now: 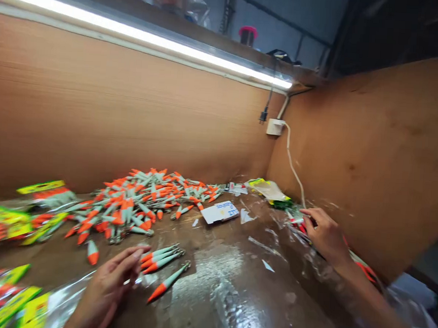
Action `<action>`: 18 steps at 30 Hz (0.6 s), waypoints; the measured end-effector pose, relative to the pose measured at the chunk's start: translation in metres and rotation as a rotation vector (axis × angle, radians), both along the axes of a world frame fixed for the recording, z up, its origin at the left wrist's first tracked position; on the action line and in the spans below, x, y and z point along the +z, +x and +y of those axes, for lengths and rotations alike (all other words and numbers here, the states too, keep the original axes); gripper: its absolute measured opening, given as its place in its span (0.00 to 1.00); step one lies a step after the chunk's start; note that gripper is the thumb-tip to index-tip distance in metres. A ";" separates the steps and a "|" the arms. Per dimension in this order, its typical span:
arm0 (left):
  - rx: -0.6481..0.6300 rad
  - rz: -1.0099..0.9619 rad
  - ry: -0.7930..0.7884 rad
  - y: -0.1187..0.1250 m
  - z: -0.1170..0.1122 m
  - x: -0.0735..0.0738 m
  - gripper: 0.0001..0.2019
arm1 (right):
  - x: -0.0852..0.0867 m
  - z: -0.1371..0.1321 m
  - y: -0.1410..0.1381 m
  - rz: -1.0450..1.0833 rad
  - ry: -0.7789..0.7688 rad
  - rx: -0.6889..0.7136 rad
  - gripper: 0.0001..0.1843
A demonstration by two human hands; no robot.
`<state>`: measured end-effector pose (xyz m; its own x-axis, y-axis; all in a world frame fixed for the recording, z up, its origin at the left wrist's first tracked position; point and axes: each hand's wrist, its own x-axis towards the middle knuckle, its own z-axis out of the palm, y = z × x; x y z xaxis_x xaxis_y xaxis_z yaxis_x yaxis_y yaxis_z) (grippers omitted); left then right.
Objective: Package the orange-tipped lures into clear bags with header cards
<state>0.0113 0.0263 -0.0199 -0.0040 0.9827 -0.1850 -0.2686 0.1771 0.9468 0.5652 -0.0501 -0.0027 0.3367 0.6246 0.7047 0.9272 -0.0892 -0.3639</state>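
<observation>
A heap of several orange-and-grey fishing lures (138, 203) covers the back left of the brown worktable (233, 293). Three such lures lie side by side in a small group (161, 257), with one more lure (167, 282) just in front. My left hand (110, 281) rests on the table with its fingers stretched out, fingertips touching that small group. My right hand (324, 235) reaches to the right wall, fingers curled down onto clear packets with red pieces (299, 223); what it grips is hidden.
Filled lure packs with yellow-green header cards (11, 220) pile up at the left edge and front left corner (10, 304). A white label card (220, 211) lies mid-table. Empty bags (267, 189) sit at the back corner. A wall socket with white cable (275, 127) hangs there.
</observation>
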 end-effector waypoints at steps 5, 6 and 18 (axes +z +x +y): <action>-0.061 0.224 0.245 0.000 -0.005 0.007 0.22 | 0.011 0.050 -0.138 -0.117 -0.226 0.622 0.14; -0.051 0.283 0.301 -0.003 -0.004 0.007 0.20 | 0.013 0.061 -0.164 -0.155 -0.265 0.696 0.14; 0.043 1.108 0.774 -0.024 -0.012 0.015 0.07 | -0.004 0.213 -0.331 -0.431 -0.362 0.980 0.11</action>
